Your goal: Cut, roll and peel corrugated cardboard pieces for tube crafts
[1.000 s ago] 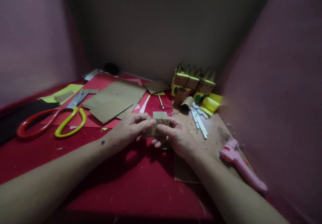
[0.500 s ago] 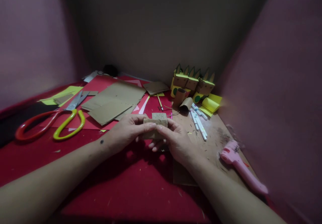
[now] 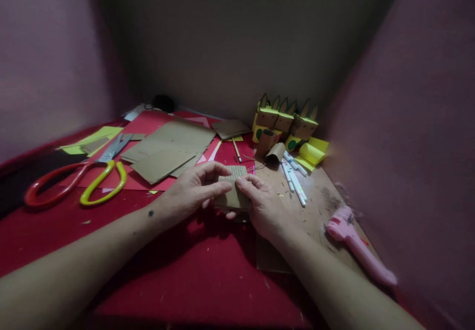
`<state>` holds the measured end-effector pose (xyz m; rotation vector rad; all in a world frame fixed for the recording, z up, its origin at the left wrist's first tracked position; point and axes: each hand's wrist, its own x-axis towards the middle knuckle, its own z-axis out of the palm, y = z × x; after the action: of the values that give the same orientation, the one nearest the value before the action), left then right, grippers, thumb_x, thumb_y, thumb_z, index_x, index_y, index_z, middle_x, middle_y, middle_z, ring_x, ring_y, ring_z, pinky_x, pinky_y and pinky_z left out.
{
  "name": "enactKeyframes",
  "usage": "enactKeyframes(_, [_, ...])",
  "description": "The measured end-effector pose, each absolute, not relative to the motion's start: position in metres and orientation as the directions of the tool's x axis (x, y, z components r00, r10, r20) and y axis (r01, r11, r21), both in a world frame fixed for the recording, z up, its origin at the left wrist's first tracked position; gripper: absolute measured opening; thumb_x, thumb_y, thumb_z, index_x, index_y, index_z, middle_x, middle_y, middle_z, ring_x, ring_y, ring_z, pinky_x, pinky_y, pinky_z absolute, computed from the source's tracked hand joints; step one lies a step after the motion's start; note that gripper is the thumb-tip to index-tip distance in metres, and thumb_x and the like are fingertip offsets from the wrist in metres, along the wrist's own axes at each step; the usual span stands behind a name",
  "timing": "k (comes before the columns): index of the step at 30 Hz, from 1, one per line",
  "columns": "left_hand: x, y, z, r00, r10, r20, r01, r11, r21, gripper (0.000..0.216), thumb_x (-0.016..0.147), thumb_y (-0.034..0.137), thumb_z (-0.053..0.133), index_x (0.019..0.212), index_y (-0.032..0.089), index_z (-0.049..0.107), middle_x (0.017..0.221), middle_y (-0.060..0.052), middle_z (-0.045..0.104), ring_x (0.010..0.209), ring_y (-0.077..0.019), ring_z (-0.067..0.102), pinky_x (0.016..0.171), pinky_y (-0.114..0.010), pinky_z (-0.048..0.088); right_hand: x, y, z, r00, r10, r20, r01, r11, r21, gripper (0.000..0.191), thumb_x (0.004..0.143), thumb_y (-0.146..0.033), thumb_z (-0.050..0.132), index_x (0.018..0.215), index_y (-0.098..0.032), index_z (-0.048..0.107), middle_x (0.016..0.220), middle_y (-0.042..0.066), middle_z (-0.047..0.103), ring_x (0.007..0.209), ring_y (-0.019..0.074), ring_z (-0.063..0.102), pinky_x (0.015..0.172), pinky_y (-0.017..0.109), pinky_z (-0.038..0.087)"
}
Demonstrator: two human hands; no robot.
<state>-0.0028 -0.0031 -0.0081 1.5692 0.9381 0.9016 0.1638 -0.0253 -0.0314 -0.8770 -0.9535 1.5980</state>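
Both my hands meet over a small piece of brown corrugated cardboard (image 3: 233,187) held just above the red paper. My left hand (image 3: 193,189) pinches its left side, thumb at the near edge and fingers curled over the top. From the right, my right hand (image 3: 261,204) grips the piece with thumb and fingertips pressed on it. The piece looks partly folded, its ribbed face turned up. Part of it is hidden under my fingers.
Red-and-yellow scissors (image 3: 76,179) lie at the left on red paper (image 3: 178,270). Flat cardboard sheets (image 3: 166,149) sit behind my hands. Yellow-and-brown paper figures (image 3: 285,119), cardboard rolls (image 3: 270,144) and white markers (image 3: 293,176) stand at back right. A pink glue gun (image 3: 356,246) lies at right.
The cardboard piece has been pressed flatter and lower between my hands; my fingers have shifted on it. Nothing else has moved.
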Motion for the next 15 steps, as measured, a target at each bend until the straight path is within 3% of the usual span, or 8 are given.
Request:
enactKeyframes(4, [-0.006, -0.003, -0.002, 0.464, 0.880, 0.098, 0.120, -0.172, 0.978, 0.035, 0.083, 0.046, 0.061, 0.105, 0.019, 0.065, 0.062, 0.002, 0.059, 0.050, -0.0104, 0.050, 0.049, -0.022, 0.040, 0.167, -0.021, -0.030, -0.244, 0.962, -0.120, -0.447, -0.222, -0.866, 0.027, 0.078, -0.040, 0.068, 0.096, -0.021, 0.059, 0.079, 0.004, 0.069, 0.059, 0.0194, 0.068, 0.042, 0.027, 0.053])
enactKeyframes(9, [-0.007, -0.002, -0.001, 0.582, 0.811, 0.056, 0.063, -0.114, 0.992, 0.045, 0.071, 0.025, 0.077, 0.114, 0.025, 0.066, 0.094, -0.005, 0.071, 0.079, -0.0181, 0.066, 0.066, -0.025, 0.051, 0.173, -0.018, -0.025, -0.337, 0.928, -0.159, -0.537, -0.327, -0.777, 0.041, 0.082, -0.057, 0.057, 0.091, -0.018, 0.061, 0.081, 0.008, 0.069, 0.064, 0.0199, 0.067, 0.043, 0.028, 0.053])
enactKeyframes(12, [-0.006, -0.001, -0.004, 0.530, 0.845, 0.063, 0.040, -0.100, 0.994, 0.029, 0.075, 0.029, 0.075, 0.103, 0.022, 0.070, 0.090, -0.006, 0.071, 0.068, -0.0152, 0.063, 0.059, -0.024, 0.049, 0.175, -0.018, -0.022, -0.383, 0.916, -0.120, -0.569, -0.336, -0.750, 0.052, 0.082, -0.067, 0.051, 0.093, -0.017, 0.060, 0.082, 0.009, 0.068, 0.070, 0.0220, 0.066, 0.048, 0.032, 0.056])
enactKeyframes(15, [-0.004, 0.001, -0.008, 0.425, 0.904, 0.052, -0.055, -0.031, 0.998, 0.025, 0.079, 0.036, 0.071, 0.095, 0.018, 0.073, 0.087, -0.008, 0.072, 0.068, -0.0180, 0.065, 0.060, -0.028, 0.053, 0.173, -0.020, -0.022, -0.379, 0.923, -0.064, -0.578, -0.290, -0.763, 0.052, 0.073, -0.064, 0.066, 0.098, -0.018, 0.060, 0.084, 0.007, 0.068, 0.071, 0.0214, 0.065, 0.054, 0.035, 0.057])
